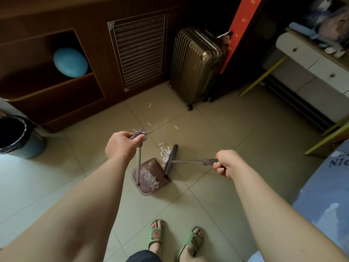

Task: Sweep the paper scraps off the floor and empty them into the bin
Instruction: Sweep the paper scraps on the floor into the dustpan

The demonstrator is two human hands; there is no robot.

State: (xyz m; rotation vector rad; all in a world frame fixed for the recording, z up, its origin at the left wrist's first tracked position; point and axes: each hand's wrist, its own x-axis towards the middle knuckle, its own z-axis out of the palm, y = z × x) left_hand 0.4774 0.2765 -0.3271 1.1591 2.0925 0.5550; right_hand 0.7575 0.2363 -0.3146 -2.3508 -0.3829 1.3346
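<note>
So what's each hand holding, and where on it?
Left hand grips the dustpan by the top of its upright handle; right hand grips the broom by its dark end grip.

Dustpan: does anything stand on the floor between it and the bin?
Nothing visible does. Only bare tiles lie between the dustpan and the bin, which stands at the left beside the wooden cabinet.

I see a blue ball (70, 62) in the wooden shelf (56, 87), a gold suitcase (194, 67) beside a red height chart (239, 29) — green slippers (155, 234) below.
</note>
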